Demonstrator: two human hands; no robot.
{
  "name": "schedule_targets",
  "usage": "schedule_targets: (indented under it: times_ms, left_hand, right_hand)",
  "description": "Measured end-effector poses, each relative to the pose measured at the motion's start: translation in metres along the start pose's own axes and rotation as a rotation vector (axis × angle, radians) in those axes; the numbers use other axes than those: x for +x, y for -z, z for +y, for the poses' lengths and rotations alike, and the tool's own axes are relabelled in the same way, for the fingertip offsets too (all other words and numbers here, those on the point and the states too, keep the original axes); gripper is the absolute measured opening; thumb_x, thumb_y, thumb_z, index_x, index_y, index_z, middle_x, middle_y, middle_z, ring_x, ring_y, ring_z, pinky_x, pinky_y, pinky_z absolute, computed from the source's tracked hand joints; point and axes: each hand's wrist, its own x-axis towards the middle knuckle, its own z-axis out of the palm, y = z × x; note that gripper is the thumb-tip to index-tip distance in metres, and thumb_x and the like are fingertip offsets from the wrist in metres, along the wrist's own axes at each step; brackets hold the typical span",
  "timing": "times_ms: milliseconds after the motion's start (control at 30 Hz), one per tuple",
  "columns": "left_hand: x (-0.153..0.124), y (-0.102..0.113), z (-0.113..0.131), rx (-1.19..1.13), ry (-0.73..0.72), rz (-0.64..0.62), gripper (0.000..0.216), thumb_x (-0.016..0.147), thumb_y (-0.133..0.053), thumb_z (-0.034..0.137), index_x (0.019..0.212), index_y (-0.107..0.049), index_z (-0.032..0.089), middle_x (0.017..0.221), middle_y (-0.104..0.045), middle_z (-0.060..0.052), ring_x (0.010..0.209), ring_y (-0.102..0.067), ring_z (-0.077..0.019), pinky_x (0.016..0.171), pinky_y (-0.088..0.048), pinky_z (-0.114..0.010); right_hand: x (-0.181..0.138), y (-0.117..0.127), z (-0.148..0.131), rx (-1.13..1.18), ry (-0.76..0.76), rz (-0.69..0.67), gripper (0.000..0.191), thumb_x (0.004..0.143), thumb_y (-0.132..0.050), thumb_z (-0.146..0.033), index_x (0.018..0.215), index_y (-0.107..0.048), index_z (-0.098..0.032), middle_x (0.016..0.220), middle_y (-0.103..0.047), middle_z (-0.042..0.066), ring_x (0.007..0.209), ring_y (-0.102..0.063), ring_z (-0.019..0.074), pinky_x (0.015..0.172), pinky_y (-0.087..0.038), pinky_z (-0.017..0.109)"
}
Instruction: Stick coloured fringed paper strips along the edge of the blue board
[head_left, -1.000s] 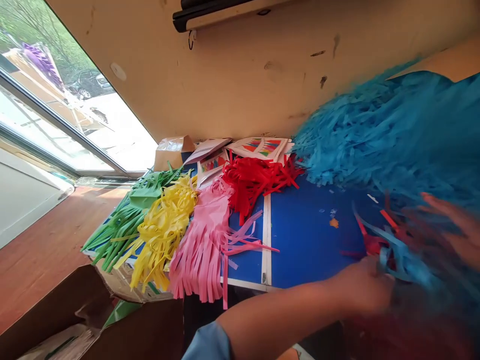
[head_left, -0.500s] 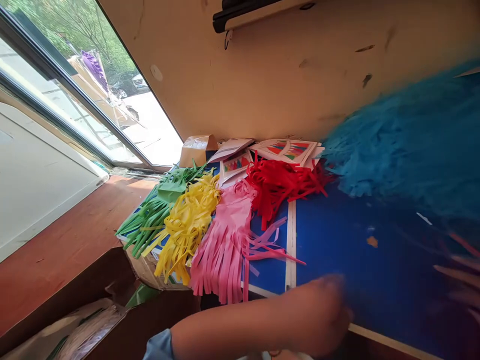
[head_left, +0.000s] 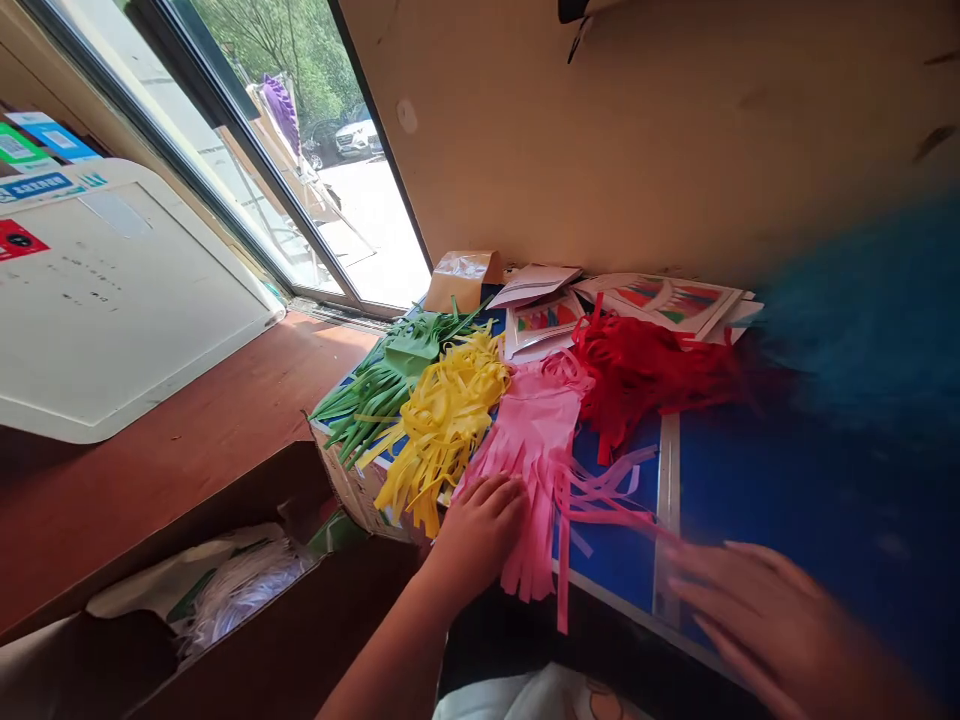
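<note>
From my distant seat I have the pink fringe (head_left: 544, 410) on the bench (head_left: 712, 490), its cut strips hanging over the near edge. Its long axis runs from the wall side towards me, and it lies between the hands. The left hand (head_left: 487, 515) is the nearer, its bent fingers resting on the left side of the strips; I can't tell whether they pinch or merely press. The right hand (head_left: 757, 610) is apart from it, fingers extended and nothing visible in them, by a loose pink strip trailing rightward (blur hides from me whether they touch).

Left of the pink I see the yellow fringe (head_left: 450, 400), then the green fringe (head_left: 409, 360); behind and to the right lies the red fringe (head_left: 645, 365). Printed cards (head_left: 540, 318) lie along the wall, and a cardboard box (head_left: 330, 620) stands at lower left.
</note>
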Motion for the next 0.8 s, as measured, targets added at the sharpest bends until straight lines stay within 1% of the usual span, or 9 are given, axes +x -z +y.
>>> schedule_targets:
  times_ms: [67, 167, 233, 367, 467, 567, 667, 733, 800]
  left_hand:
    - [-0.005, -0.005, -0.001, -0.028, -0.012, -0.022, 0.031, 0.089, -0.047, 0.019, 0.118, -0.057, 0.019, 0.124, -0.058, -0.006, 0.116, -0.051, -0.0225, 0.1, -0.041, -0.041]
    - [-0.008, -0.008, 0.003, -0.074, 0.021, -0.003, 0.031, 0.089, -0.047, 0.021, 0.119, -0.056, 0.02, 0.125, -0.057, -0.005, 0.118, -0.049, -0.0213, 0.102, -0.039, -0.04]
    - [-0.01, -0.009, 0.003, -0.1, 0.052, 0.041, 0.03, 0.09, -0.046, 0.022, 0.117, -0.057, 0.021, 0.123, -0.059, -0.005, 0.117, -0.05, -0.0197, 0.101, -0.039, -0.039]
    - [-0.021, -0.008, 0.0, -0.139, 0.074, 0.122, 0.026, 0.089, -0.045, 0.022, 0.11, -0.06, 0.023, 0.115, -0.063, -0.004, 0.113, -0.053, -0.0184, 0.101, -0.038, -0.038]
    - [-0.029, -0.006, 0.004, -0.2, 0.04, 0.148, 0.026, 0.086, -0.045, 0.023, 0.107, -0.06, 0.022, 0.109, -0.065, -0.006, 0.108, -0.055, -0.0195, 0.099, -0.039, -0.039]
    - [-0.027, -0.002, 0.016, -0.305, -0.051, 0.084, 0.026, 0.086, -0.043, 0.024, 0.106, -0.06, 0.02, 0.106, -0.066, -0.007, 0.1, -0.058, -0.0199, 0.091, -0.044, -0.036]
    - [-0.011, 0.01, 0.031, -0.5, -0.138, -0.059, 0.029, 0.087, -0.044, 0.025, 0.113, -0.057, 0.018, 0.117, -0.061, -0.008, 0.107, -0.056, -0.0225, 0.093, -0.043, -0.037]
    - [0.007, 0.02, 0.037, -0.766, -0.129, -0.138, 0.034, 0.086, -0.048, 0.027, 0.119, -0.054, 0.02, 0.13, -0.053, -0.007, 0.117, -0.049, -0.0233, 0.1, -0.038, -0.038]
    - [0.03, 0.028, 0.039, -1.148, -0.023, -0.191, 0.04, 0.087, -0.046, 0.027, 0.126, -0.047, 0.02, 0.135, -0.047, -0.007, 0.122, -0.045, -0.0202, 0.103, -0.036, -0.035]
  right_hand:
    - [0.046, -0.026, -0.002, -0.062, 0.016, 0.0, 0.032, 0.082, -0.042, -0.011, 0.101, -0.064, -0.024, 0.104, -0.067, 0.001, 0.095, -0.06, 0.0132, 0.082, -0.042, 0.03]
    - [0.109, -0.06, 0.01, -0.218, -0.016, -0.057, 0.034, 0.08, -0.045, -0.009, 0.108, -0.063, -0.02, 0.113, -0.063, 0.005, 0.102, -0.056, 0.0207, 0.084, -0.039, 0.037]
    - [0.139, -0.075, 0.022, -0.307, -0.007, -0.113, 0.037, 0.079, -0.047, -0.008, 0.111, -0.061, -0.02, 0.118, -0.06, 0.007, 0.108, -0.053, 0.0251, 0.088, -0.036, 0.041]
    - [0.167, -0.086, 0.041, -0.313, 0.046, -0.132, 0.028, 0.079, -0.048, -0.01, 0.098, -0.065, -0.021, 0.113, -0.063, 0.008, 0.106, -0.053, 0.0268, 0.091, -0.033, 0.045]
    - [0.172, -0.086, 0.049, -0.117, 0.046, -0.106, 0.021, 0.079, -0.047, -0.013, 0.087, -0.066, -0.02, 0.102, -0.066, 0.007, 0.1, -0.056, 0.0253, 0.09, -0.035, 0.044]
    - [0.178, -0.084, 0.055, 0.201, -0.136, 0.002, 0.017, 0.076, -0.048, -0.018, 0.082, -0.064, -0.02, 0.093, -0.067, 0.006, 0.093, -0.059, 0.0237, 0.086, -0.04, 0.041]
    - [0.191, -0.076, 0.055, 0.349, -0.292, 0.089, 0.018, 0.075, -0.045, -0.022, 0.082, -0.062, -0.021, 0.09, -0.067, 0.004, 0.088, -0.06, 0.02, 0.079, -0.045, 0.035]
    - [0.201, -0.067, 0.053, 0.512, -0.464, 0.157, 0.016, 0.073, -0.048, -0.026, 0.08, -0.062, -0.022, 0.086, -0.066, 0.003, 0.082, -0.06, 0.0183, 0.071, -0.046, 0.031]
    - [0.212, -0.056, 0.05, 0.717, -0.652, 0.253, 0.014, 0.068, -0.054, -0.031, 0.075, -0.061, -0.021, 0.077, -0.064, 0.0, 0.07, -0.058, 0.0163, 0.062, -0.045, 0.027]
